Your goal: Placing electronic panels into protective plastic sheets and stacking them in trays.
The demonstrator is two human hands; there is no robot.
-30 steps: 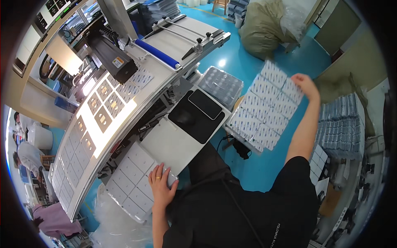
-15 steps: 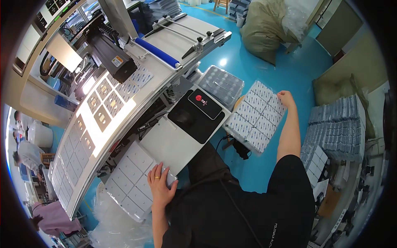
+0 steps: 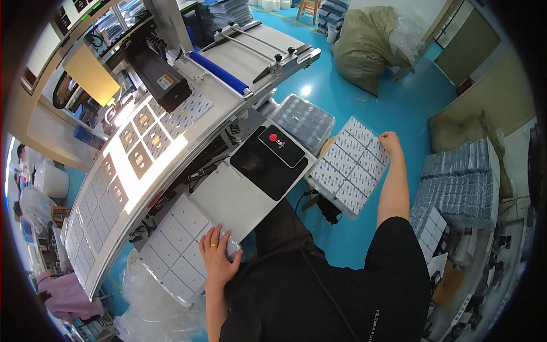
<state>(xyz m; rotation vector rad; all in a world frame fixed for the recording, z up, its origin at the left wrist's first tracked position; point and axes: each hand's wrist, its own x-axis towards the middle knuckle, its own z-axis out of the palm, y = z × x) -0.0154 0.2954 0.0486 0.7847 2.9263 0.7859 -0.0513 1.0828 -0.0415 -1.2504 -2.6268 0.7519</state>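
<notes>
My left hand (image 3: 217, 256) lies with its fingers spread over the corner of a stack of white sheets (image 3: 171, 239), each divided into rectangular panels with small dark marks. A gold-coloured ring is on one finger. Out to the right, my right hand (image 3: 390, 143) has its fingers closed at the far right corner of a panelled sheet (image 3: 352, 162) covered in blue-and-white print. That sheet is on top of a plastic-edged stack on a stool, which is mostly hidden. Between the hands, a phone (image 3: 282, 145) and a black mouse (image 3: 254, 162) lie on a black mat (image 3: 273, 181) on a small white table.
A conveyor machine (image 3: 139, 196) with lit panelled sheets and a blue roller (image 3: 219, 72) runs along the left. Transparent trays (image 3: 305, 121) stand beyond the small table (image 3: 228, 196). Plastic-wrapped stacks (image 3: 458, 176) are at the right, and a large sack (image 3: 364, 45) sits behind. People work at far left.
My right hand and the printed sheet's far right corner have shifted slightly left and down in the picture. The whole view has turned a little; my left hand keeps its place on the white sheets.
</notes>
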